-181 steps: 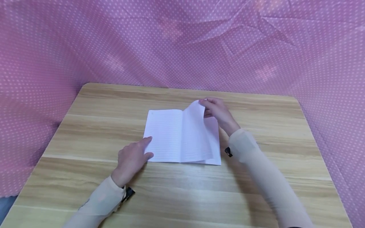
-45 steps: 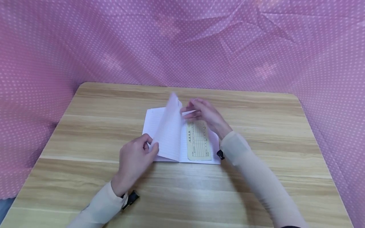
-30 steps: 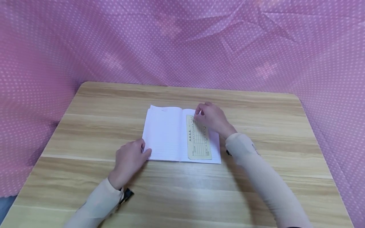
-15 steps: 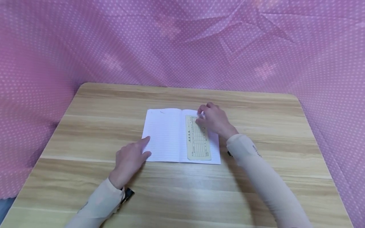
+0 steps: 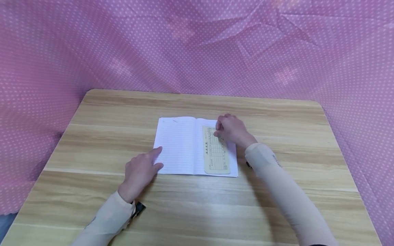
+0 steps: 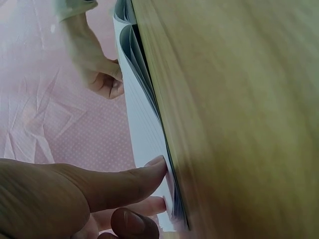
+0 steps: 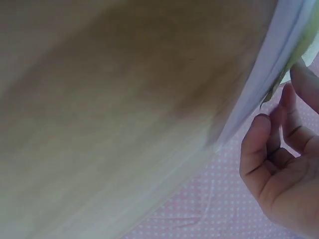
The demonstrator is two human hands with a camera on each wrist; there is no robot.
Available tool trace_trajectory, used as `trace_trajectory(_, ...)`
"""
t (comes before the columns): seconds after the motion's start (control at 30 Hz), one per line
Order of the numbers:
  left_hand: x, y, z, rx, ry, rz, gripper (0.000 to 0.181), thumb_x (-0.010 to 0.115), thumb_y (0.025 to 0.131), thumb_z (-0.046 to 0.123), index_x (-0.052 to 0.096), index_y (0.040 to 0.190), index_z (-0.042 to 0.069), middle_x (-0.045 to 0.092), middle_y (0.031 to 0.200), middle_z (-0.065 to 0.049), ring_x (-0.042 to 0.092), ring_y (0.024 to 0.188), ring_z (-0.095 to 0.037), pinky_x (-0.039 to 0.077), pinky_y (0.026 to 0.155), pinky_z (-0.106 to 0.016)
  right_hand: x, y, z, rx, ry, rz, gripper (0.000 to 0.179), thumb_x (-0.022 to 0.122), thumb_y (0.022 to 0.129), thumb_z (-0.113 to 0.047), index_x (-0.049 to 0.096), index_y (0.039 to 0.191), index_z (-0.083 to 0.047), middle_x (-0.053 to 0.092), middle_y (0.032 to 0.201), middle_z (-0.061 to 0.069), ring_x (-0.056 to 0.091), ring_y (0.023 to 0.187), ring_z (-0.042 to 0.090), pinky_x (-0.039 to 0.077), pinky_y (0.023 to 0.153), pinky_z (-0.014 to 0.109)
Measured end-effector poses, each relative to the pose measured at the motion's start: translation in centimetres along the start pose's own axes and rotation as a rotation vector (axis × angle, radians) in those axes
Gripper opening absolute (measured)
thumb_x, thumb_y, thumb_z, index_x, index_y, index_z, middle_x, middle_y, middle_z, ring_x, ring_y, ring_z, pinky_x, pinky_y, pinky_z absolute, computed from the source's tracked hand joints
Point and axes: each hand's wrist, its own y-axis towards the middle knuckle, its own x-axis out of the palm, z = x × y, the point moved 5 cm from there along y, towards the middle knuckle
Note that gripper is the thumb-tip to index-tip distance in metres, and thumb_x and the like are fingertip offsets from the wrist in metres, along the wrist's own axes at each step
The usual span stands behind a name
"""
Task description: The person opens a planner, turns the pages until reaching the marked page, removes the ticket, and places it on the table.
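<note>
An open notebook (image 5: 176, 147) with white lined pages lies flat in the middle of the head view. On its right page is a pale yellow printed slip (image 5: 217, 157) with a table grid and rounded corners. My right hand (image 5: 232, 130) pinches the slip's far end between thumb and fingers; in the right wrist view the slip's corner (image 7: 299, 42) sits at the thumb and fingertips. My left hand (image 5: 140, 172) touches the left page's outer edge with index finger and thumb extended. The left wrist view shows that thumb (image 6: 134, 184) against the page edges.
The notebook lies on a wood-grain table (image 5: 191, 212) with rounded far corners. A pink polka-dot cloth (image 5: 197, 48) hangs behind the table and along its sides. A black clip-like piece (image 5: 138, 209) shows at the left cuff.
Pages have been turned to the left, uncovering the slip. My right hand has since taken the slip's far end, which has shifted slightly right and nearer. The left hand has released the page it was turning.
</note>
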Motion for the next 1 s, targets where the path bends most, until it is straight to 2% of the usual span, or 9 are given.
trace_trajectory(0.23, -0.1, -0.1, 0.0, 0.008, 0.011, 0.011, 0.059, 0.08, 0.099, 0.017, 0.062, 0.155, 0.008, 0.064, 0.147, -0.023, 0.061, 0.078, -0.033, 0.044, 0.063, -0.042, 0.1, 0.0, 0.4, -0.001, 0.011, -0.009, 0.029, 0.086, 0.097, -0.022, 0.066, 0.113, -0.008, 0.067, 0.101, 0.006, 0.061, 0.1, 0.028, 0.05, 0.095, 0.048)
trace_trajectory(0.4, -0.1, -0.1, 0.1, 0.014, 0.008, 0.012, 0.059, 0.081, 0.099, 0.017, 0.062, 0.155, 0.008, 0.063, 0.148, -0.023, 0.066, 0.085, -0.037, 0.047, 0.065, -0.045, -0.1, 0.0, 0.4, -0.028, -0.005, 0.0, 0.017, 0.083, 0.099, -0.019, 0.071, 0.105, -0.009, 0.071, 0.098, 0.005, 0.065, 0.096, 0.028, 0.052, 0.092, 0.046)
trace_trajectory(0.5, -0.1, -0.2, 0.1, 0.016, 0.011, 0.016, 0.059, 0.081, 0.099, 0.018, 0.062, 0.155, 0.009, 0.064, 0.146, -0.023, 0.069, 0.09, -0.039, 0.048, 0.066, -0.046, -0.7, -0.4, 0.8, -0.025, 0.062, 0.007, 0.013, 0.082, 0.1, -0.018, 0.073, 0.105, -0.01, 0.072, 0.098, 0.005, 0.066, 0.093, 0.026, 0.054, 0.088, 0.044)
trace_trajectory(0.6, 0.0, -0.2, 0.1, 0.02, 0.012, 0.018, 0.059, 0.082, 0.099, 0.017, 0.062, 0.155, 0.009, 0.069, 0.139, -0.026, 0.066, 0.079, -0.036, 0.047, 0.062, -0.044, -1.9, -1.4, 2.3, 0.006, 0.145, 0.012, 0.01, 0.08, 0.101, -0.016, 0.072, 0.105, -0.011, 0.072, 0.096, 0.006, 0.067, 0.09, 0.027, 0.055, 0.084, 0.043)
trace_trajectory(0.67, 0.0, -0.1, 0.2, 0.029, 0.017, 0.022, 0.06, 0.082, 0.099, 0.017, 0.062, 0.155, 0.009, 0.071, 0.133, -0.027, 0.061, 0.071, -0.032, 0.045, 0.06, -0.042, -3.1, -2.3, 3.8, 0.032, 0.164, 0.022, 0.009, 0.079, 0.102, -0.015, 0.072, 0.106, -0.01, 0.072, 0.096, 0.007, 0.067, 0.089, 0.028, 0.056, 0.082, 0.044)
trace_trajectory(0.73, 0.0, 0.0, 0.2, 0.038, 0.017, 0.026, 0.06, 0.082, 0.099, 0.016, 0.061, 0.155, 0.009, 0.072, 0.13, -0.027, 0.057, 0.066, -0.029, 0.044, 0.058, -0.041, -4.4, -3.4, 5.6, 0.048, 0.133, 0.036, 0.008, 0.078, 0.102, -0.014, 0.072, 0.105, -0.009, 0.072, 0.095, 0.008, 0.066, 0.088, 0.029, 0.055, 0.081, 0.046)
trace_trajectory(0.83, -0.1, 0.1, 0.3, 0.053, 0.019, 0.027, 0.059, 0.08, 0.1, 0.016, 0.061, 0.155, 0.008, 0.072, 0.131, -0.027, 0.059, 0.067, -0.031, 0.045, 0.058, -0.042, -5.8, -4.8, 8.2, 0.068, 0.053, 0.047, 0.009, 0.079, 0.102, -0.012, 0.072, 0.105, -0.007, 0.072, 0.094, 0.01, 0.066, 0.087, 0.031, 0.054, 0.08, 0.05)
trace_trajectory(1.0, 0.0, 0.2, 0.2, 0.053, 0.016, 0.016, 0.059, 0.08, 0.1, 0.016, 0.061, 0.155, 0.008, 0.069, 0.137, -0.027, 0.067, 0.08, -0.039, 0.048, 0.063, -0.048, -5.7, -5.9, 10.4, 0.053, -0.062, 0.015, 0.014, 0.081, 0.1, -0.012, 0.073, 0.107, -0.003, 0.072, 0.096, 0.012, 0.066, 0.09, 0.033, 0.052, 0.084, 0.053)
